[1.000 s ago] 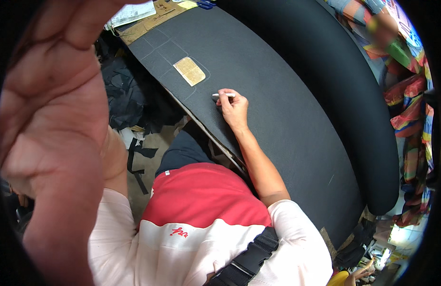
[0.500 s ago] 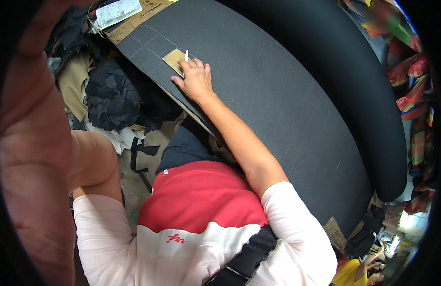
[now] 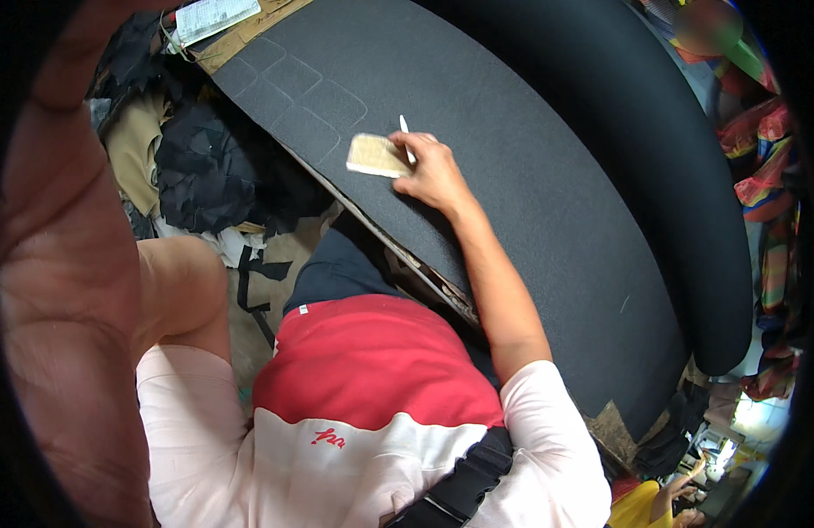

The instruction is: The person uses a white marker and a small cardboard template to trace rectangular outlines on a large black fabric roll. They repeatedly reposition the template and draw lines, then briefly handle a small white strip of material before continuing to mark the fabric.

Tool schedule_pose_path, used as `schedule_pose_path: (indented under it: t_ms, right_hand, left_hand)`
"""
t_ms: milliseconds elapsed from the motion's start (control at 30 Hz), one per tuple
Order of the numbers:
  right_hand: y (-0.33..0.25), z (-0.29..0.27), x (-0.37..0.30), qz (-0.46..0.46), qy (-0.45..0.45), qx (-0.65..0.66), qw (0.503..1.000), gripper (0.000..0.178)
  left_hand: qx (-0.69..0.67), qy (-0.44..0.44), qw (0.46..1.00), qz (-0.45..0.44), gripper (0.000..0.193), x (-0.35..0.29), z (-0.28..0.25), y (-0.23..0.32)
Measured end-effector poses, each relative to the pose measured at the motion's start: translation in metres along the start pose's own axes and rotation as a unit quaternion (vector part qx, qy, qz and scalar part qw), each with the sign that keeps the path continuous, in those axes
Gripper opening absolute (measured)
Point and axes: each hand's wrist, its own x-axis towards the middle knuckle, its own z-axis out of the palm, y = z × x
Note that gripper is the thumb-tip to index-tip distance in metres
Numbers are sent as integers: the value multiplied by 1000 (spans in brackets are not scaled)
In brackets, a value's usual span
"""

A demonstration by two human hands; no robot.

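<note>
My right hand (image 3: 433, 170) is closed over the black sheet material (image 3: 512, 211), with a small tan rectangular template (image 3: 376, 157) between its thumb and fingers. A slim white marking stick (image 3: 403, 125) also pokes up from that hand. Beyond the template, to the left, several thin pale outlines with rounded corners (image 3: 306, 104) are drawn on the black sheet. My left hand (image 3: 68, 264) is raised very close to the camera and fills the left side with its palm. Its fingers run out of the picture, so their pose is hidden.
A long black padded roll (image 3: 635, 158) lies along the far right side of the sheet. Brown card (image 3: 248, 40) and a written paper (image 3: 215, 19) sit at the far left corner. Dark scraps (image 3: 200, 167) pile up left of the table. Someone in yellow (image 3: 635, 506) is at lower right.
My right hand has drawn back to the right and toward me, carrying the tan template and white stick off the marked spot. More pale outlines now show there. The left hand stays near the camera.
</note>
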Motion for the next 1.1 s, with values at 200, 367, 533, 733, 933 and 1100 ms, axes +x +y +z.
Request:
schedule_pose_path:
  t_ms: [200,367,533,733,933,1100]
  right_hand:
    - [-5,-28,-48,47,-60,59,995,47]
    - [-11,-17,-57,-47,136,-180,973,29]
    - [-28,18,-72,91,153,-206,962,37]
    - [-16,27,-30,-88,107,11,990,38]
    - [-25,29,-43,27,124,-157,979,29]
    - [-19,39,-29,-48,64,-97,992,24]
  left_hand:
    - [7,12,1000,1,52,-3,11,5]
    - [13,22,1000,3,45,-3,16,5]
    - [22,42,999,7,39,0,17,3]
    - [51,164,985,8,34,-11,15,-12]
    - [277,143,881,-355,33,-107,58,-92]
    - [391,24,760,-518,45,-189,113,-127]
